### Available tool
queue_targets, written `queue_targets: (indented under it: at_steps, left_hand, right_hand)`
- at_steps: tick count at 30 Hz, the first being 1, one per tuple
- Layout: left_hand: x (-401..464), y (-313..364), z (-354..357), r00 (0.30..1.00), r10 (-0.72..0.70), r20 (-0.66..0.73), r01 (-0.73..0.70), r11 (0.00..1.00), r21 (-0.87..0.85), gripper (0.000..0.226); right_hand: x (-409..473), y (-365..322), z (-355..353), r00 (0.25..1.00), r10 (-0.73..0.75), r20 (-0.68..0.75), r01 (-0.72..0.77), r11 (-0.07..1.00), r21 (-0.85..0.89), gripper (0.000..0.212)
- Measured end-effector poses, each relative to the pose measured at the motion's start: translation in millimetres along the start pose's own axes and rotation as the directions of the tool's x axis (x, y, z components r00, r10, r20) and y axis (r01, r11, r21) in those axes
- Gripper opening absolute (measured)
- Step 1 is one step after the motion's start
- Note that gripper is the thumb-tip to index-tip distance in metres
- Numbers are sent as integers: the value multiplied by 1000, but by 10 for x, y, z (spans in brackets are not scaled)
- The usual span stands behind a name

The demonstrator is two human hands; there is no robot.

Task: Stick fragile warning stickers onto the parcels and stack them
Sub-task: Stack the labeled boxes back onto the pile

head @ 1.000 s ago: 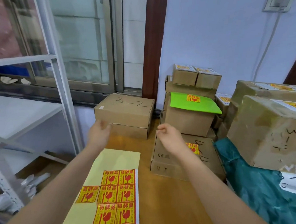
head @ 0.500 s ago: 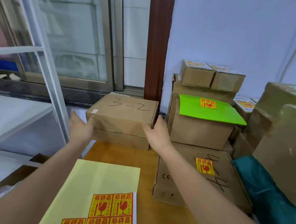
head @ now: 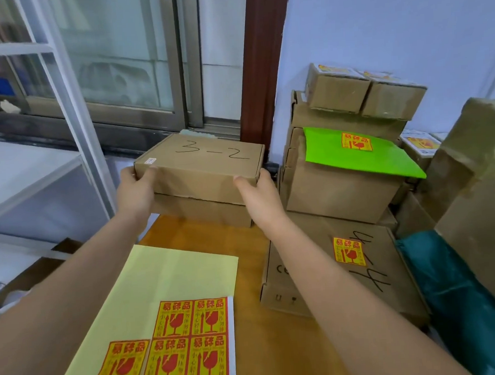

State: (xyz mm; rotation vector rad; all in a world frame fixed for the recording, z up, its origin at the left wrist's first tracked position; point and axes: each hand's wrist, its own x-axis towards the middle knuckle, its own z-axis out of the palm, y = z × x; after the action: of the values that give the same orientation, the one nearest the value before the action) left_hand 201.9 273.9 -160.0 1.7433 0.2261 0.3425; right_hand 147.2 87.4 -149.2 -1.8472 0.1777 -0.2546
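Observation:
A brown cardboard parcel marked "3-2" (head: 201, 167) sits at the far end of the wooden table (head: 257, 317), on top of another box. My left hand (head: 135, 190) grips its left end and my right hand (head: 259, 193) grips its right front corner. No sticker shows on its top. A yellow backing sheet (head: 165, 282) with several red-and-yellow fragile stickers (head: 189, 341) lies on the table in front of me. To the right lies a flat parcel marked "4-4" (head: 362, 281) bearing one sticker.
Stickered boxes and a green envelope (head: 363, 157) are stacked against the wall at right. Large taped parcels (head: 482, 202) rest on a teal bag (head: 462, 304) far right. A white metal shelf (head: 22, 172) stands left, with a window behind.
Both hands reached forward and took hold of the ends of the "3-2" parcel. The view moved closer to the parcel and tilted down.

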Motion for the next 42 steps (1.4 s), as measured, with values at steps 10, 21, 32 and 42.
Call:
queue_targets:
  at_steps: [10,21,32,42]
  left_hand:
    - [-372,224,-319,997,-18,-74,2,975,-222,37]
    - [-901,435,-717,973,-216,78,228,866,-445,35]
    - [-1562,444,-835,943,-121,309,268,827,-494,8]
    - [-2172,366,-1022,838,-201,507,354,907,-226,24]
  right_hand:
    - [-471,-308,-192,998,-58,-39,62,990,127,51]
    - [-1072,-466,-512,986,-27,-166,65,972,227,20]
    - [-1661,-198,-862,987,50,-152,11,928,373,37]
    - [-2461,24,-1208,992,-7,-123,49,937,345,47]
